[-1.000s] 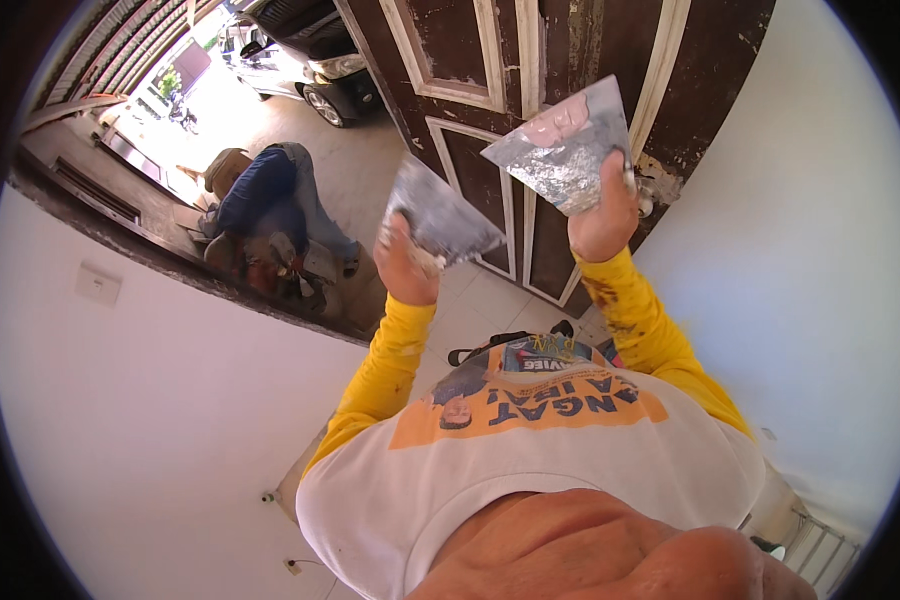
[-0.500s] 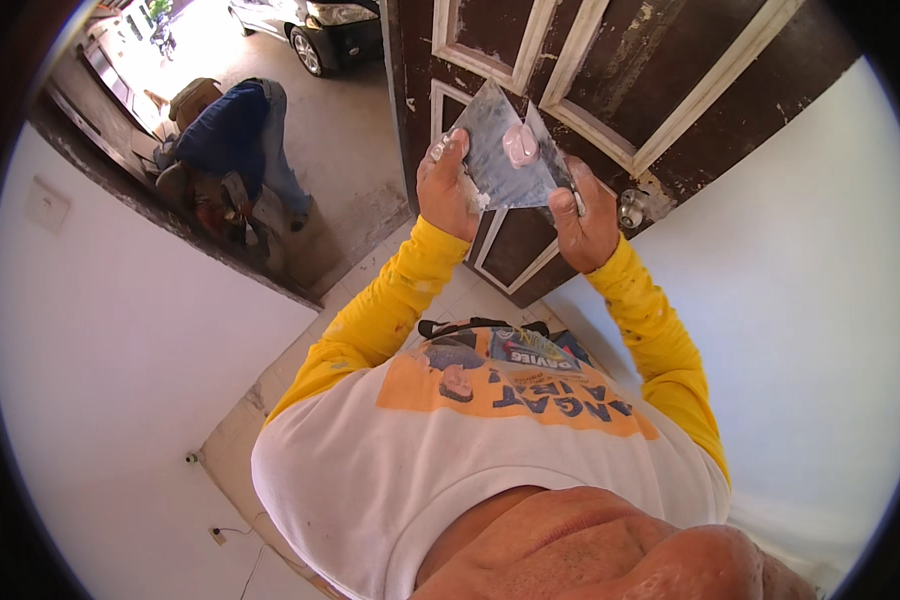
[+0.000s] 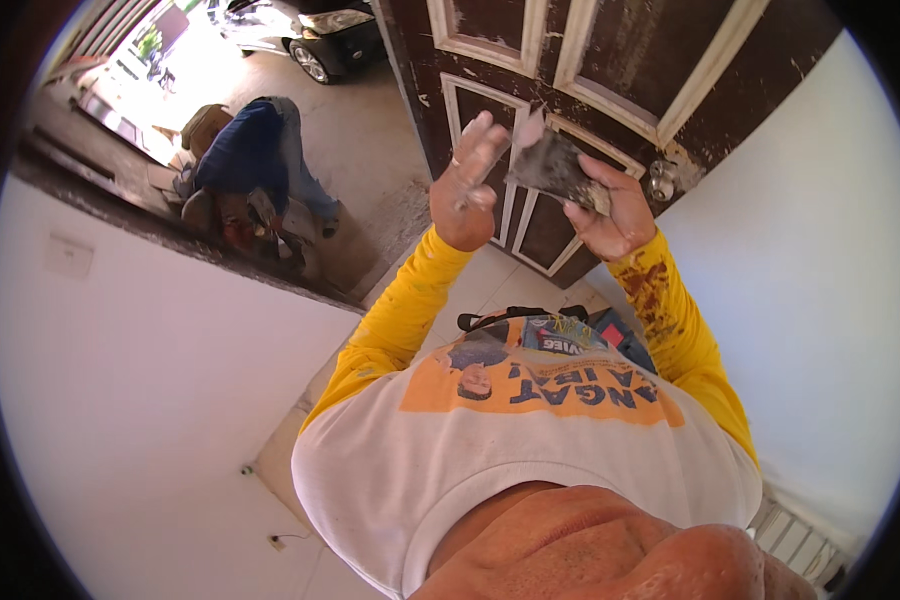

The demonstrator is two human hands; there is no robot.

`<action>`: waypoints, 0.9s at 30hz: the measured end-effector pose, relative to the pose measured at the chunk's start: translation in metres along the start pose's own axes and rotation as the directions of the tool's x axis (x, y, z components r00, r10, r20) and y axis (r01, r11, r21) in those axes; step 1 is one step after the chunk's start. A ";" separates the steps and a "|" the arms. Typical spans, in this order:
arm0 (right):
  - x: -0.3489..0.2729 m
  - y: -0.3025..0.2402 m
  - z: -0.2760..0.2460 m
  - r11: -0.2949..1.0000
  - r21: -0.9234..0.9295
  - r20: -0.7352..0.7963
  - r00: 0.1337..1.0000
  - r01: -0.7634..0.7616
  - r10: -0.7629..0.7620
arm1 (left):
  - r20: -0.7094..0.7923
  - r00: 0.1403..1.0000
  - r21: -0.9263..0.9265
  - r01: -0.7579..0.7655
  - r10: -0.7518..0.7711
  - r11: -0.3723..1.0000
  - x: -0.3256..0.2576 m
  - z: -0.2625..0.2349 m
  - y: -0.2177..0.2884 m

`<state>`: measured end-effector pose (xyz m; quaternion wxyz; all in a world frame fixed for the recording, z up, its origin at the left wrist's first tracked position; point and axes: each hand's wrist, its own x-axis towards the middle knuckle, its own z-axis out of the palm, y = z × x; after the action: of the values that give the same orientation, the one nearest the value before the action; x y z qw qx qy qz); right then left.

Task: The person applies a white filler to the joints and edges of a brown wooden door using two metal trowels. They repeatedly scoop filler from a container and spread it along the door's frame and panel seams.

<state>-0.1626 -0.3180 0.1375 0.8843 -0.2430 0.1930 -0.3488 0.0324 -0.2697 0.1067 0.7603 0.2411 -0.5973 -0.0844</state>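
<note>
Closest to the camera is the person's own chest in a white shirt with yellow sleeves (image 3: pixel 410 310), and both forearms rise from it toward the work held out in front. The right hand (image 3: pixel 610 210) is curled around a broad, flat putty blade (image 3: pixel 555 165), grey and smeared, pinching it from below with the thumb on its near edge; the blade tilts up and to the left of that grip. The left hand (image 3: pixel 467 185) is closed on something thin that meets the blade's upper left edge (most likely the handle of a second scraper, though the fingers hide most of it), so the two tools touch just between the hands. Judging by the grey film spread over the blade and the lack of any fresh heap on it, the scraping of one tool against the other looks partly done, with residue left on the face. Just beyond the grip stands a dark brown panelled door (image 3: pixel 610 60) with pale trim and patches of filler near its round knob (image 3: pixel 662 180). Farther off, left of the grip and past the threshold, another person in blue (image 3: pixel 255 160) bends over, and a parked car (image 3: pixel 310 30) sits beyond.
</note>
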 end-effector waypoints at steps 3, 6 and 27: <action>0.006 -0.007 -0.004 0.990 0.121 0.175 0.983 -0.067 0.045 | 0.292 0.928 0.145 -0.282 0.231 0.948 0.003 -0.013 -0.010; 0.002 -0.019 0.000 0.971 0.232 0.230 0.973 -0.060 0.006 | 0.644 0.743 0.339 -0.492 0.184 0.802 0.025 -0.032 0.013; -0.003 -0.035 0.028 -0.465 -0.716 0.514 0.844 0.521 0.153 | -0.112 0.702 -0.823 0.331 -0.704 0.462 0.010 -0.032 -0.038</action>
<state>-0.1686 -0.3298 0.1801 0.1902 -0.9607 0.1573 -0.1268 0.0713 -0.2983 0.0921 0.8347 0.0913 -0.2109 -0.5005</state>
